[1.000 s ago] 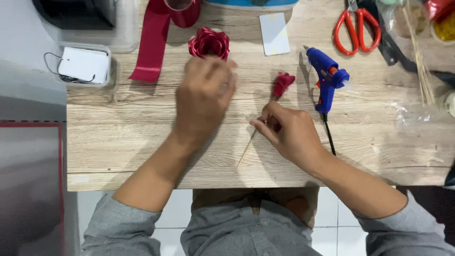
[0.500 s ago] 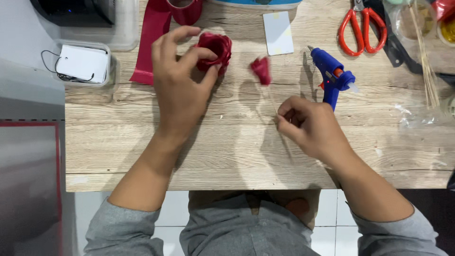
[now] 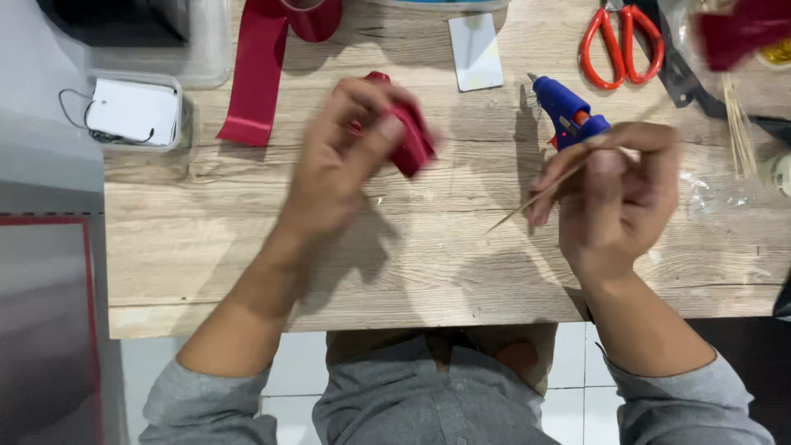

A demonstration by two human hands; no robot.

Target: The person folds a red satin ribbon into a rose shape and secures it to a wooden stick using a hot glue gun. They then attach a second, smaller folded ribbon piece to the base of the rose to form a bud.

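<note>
My left hand (image 3: 346,161) is lifted above the wooden table (image 3: 428,247) and grips a dark red ribbon rose (image 3: 408,136) between thumb and fingers. My right hand (image 3: 618,194) pinches a thin wooden skewer (image 3: 535,196) that slants down to the left, its point free in the air. A blurred dark red piece (image 3: 737,33) shows at the top right; I cannot tell whether it sits on the skewer's far end. A blue glue gun (image 3: 568,111) lies just behind my right hand.
A dark red ribbon strip (image 3: 255,78) hangs from a roll at the back. Red-handled scissors (image 3: 614,45), a white card (image 3: 476,51), a bundle of skewers (image 3: 737,124) and a clear box with a white tag (image 3: 132,111) lie around.
My left hand picked the ribbon rose up off the table and drew it nearer. My right hand rose and swung the skewer rightward, carrying its small red bud away from the middle.
</note>
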